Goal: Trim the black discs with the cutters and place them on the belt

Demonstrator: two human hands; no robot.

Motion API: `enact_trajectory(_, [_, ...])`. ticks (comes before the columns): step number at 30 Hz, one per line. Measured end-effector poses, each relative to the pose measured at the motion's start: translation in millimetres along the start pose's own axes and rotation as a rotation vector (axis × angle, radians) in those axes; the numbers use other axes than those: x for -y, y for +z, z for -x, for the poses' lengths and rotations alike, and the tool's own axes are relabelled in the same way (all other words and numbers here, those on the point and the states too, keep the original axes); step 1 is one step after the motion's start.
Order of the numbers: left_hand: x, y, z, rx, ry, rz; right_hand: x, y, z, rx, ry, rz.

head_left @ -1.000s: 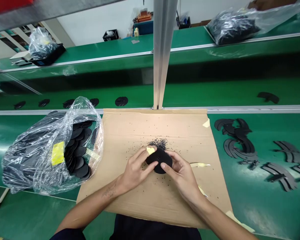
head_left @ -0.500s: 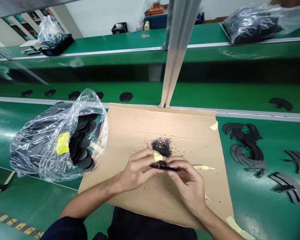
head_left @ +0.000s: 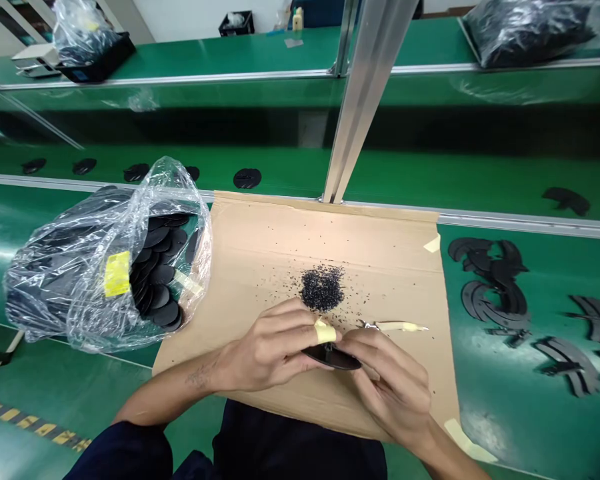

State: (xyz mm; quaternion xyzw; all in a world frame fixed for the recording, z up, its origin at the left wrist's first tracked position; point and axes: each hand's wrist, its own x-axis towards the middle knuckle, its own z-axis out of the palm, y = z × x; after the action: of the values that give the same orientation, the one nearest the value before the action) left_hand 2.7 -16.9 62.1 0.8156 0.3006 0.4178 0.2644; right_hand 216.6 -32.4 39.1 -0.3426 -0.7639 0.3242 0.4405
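Holding one black disc (head_left: pixel 333 359) in both hands, low over the near edge of a cardboard sheet (head_left: pixel 380 267), tilted almost edge-on to me. My grip is narrow on both sides. My left hand (head_left: pixel 273 347) comes in from 8 o'clock, forearm low and bare, fingers curled across toward the disc, with a band of yellow tape (head_left: pixel 325 332) around one finger. My right hand (head_left: pixel 390 380) comes in from 4 o'clock, fingers bent over the disc's other side, knuckles up. The two hands nearly meet, and the disc sits between them, partly hidden by my fingers.

At 12 o'clock from my hands, just clear of them, lies a heap of black crumbs (head_left: pixel 323 289), with loose specks scattered over the cardboard. At 2 o'clock, close by, lies a small metal tool with a pale taped handle (head_left: pixel 393 326). At 10 o'clock, a clear plastic bag (head_left: pixel 100 280) with a yellow label (head_left: pixel 117 273) sits on the green counter (head_left: pixel 505 407), stacked black discs (head_left: pixel 163 275) showing at its mouth. At 3 o'clock, curved black cut pieces (head_left: pixel 490 287) lie on the same counter. Farther out at 12 o'clock, a row of black discs (head_left: pixel 247 178) lies on a lower green belt (head_left: pixel 430 180), beside an aluminium post (head_left: pixel 365 100).
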Motion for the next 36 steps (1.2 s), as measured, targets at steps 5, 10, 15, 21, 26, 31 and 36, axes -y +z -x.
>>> enact_trajectory(5, [0.6, 2.7, 2.4, -0.019, -0.008, 0.041, -1.8, -2.0, -1.8, 0.027, 0.021, -0.046])
enact_trajectory(10, [3.2, 7.0, 3.2, -0.012, -0.019, 0.051, -1.3, -0.8, -4.8, 0.022, 0.087, -0.103])
enact_trajectory(15, [6.0, 10.3, 7.8, -0.064, -0.038, 0.026, 0.8, -2.8, -10.2, 0.067, 0.127, -0.130])
enact_trajectory(21, [6.5, 14.0, 9.4, -0.009, -0.110, 0.016, 5.8, -3.6, -11.0, 0.063, 0.134, -0.086])
enact_trajectory(26, [8.6, 16.5, 9.7, -0.013, -0.107, 0.039, 3.3, 0.9, -7.9, 0.019, 0.166, -0.067])
enact_trajectory(31, [9.4, 15.9, 11.7, 0.009, -0.123, 0.051, 1.4, 0.4, -10.3, 0.038, 0.165, -0.062])
enact_trajectory(36, [9.8, 16.6, 10.5, -0.056, -0.079, 0.068, 4.5, -1.5, -11.6, 0.068, 0.160, -0.074])
